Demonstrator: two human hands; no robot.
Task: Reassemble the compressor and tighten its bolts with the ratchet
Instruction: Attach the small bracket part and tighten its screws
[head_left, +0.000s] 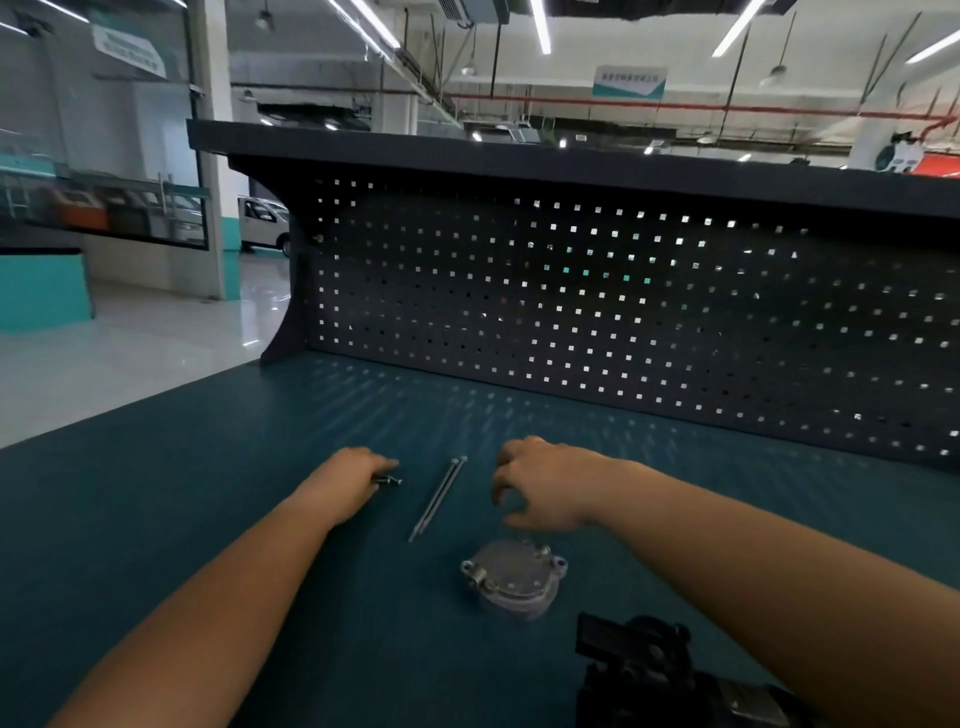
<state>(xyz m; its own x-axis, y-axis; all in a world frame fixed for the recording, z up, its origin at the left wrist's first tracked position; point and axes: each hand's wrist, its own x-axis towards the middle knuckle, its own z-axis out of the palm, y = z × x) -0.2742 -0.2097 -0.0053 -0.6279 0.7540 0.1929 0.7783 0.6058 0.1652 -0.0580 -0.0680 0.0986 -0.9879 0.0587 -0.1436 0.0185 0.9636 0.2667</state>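
Teal bench (208, 519): carries all our parts; a dark pegboard (623, 312) stands along its far edge
Compressor cover (511, 577): grey cast metal, lying flat on the bench, just towards us from the right hand
Long bolts (438, 498): two, side by side, on the bench between our hands; their long axis runs away from us with a lean to the right, heads at the far end
Right hand (540, 483): fingers spread and loosely curled, holding nothing, poised just beyond the cover; we judge it the nearer hand for the cover
Left hand (348, 483): fingers wrapped round a dark metal tool (388, 480) whose tip pokes towards the bolts; we cannot tell if it is the ratchet
Black device (639, 670): near right, close beside the cover, too blurred to name
In the way: nothing lies between our right fingers and the cover or the bolts; the black device crowds only the cover's near side
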